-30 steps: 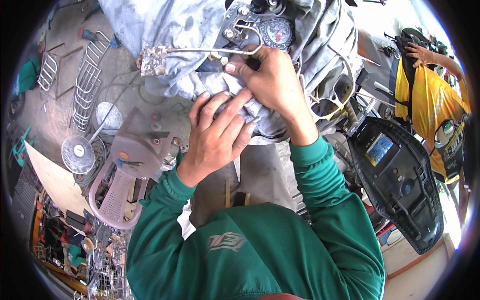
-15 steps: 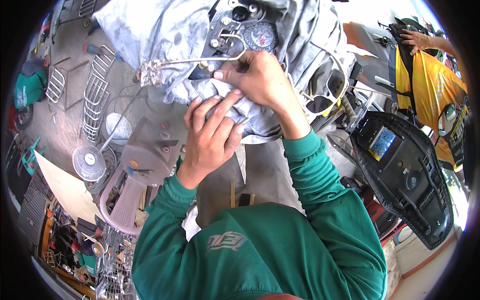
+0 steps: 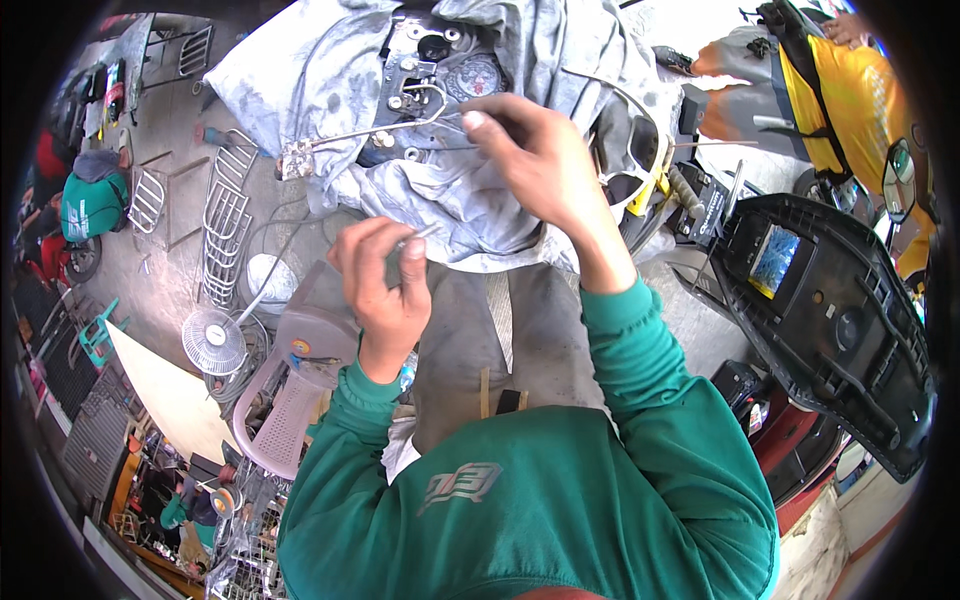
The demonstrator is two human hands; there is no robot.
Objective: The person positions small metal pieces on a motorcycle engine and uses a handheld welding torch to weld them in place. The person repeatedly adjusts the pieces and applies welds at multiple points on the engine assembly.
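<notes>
My left hand (image 3: 385, 290) is raised over my lap, near the lower edge of a stained grey cloth (image 3: 480, 215). Its thumb and forefinger pinch a small, thin metallic piece (image 3: 428, 231); what kind it is I cannot make out. My right hand (image 3: 545, 160) hovers above the cloth, thumb and forefinger reaching left and slightly apart, with nothing visible between them. Just left of those fingertips is a bent metal rod (image 3: 375, 130) with a dirty block at its left end. It lies across a bolted metal assembly (image 3: 405, 75) with a round dark cover (image 3: 475, 78), framed by the cloth.
A dark plastic shell (image 3: 835, 330) stands at the right. Behind it is a person in a yellow garment (image 3: 850, 90). To the left are a plastic chair (image 3: 285, 400) with small tools on its seat, a fan (image 3: 214, 341) and wire racks (image 3: 230, 230) on the floor.
Both hands have moved apart: the left drew back toward me with the small piece, and the right lifted off the cloth. The view has shifted slightly.
</notes>
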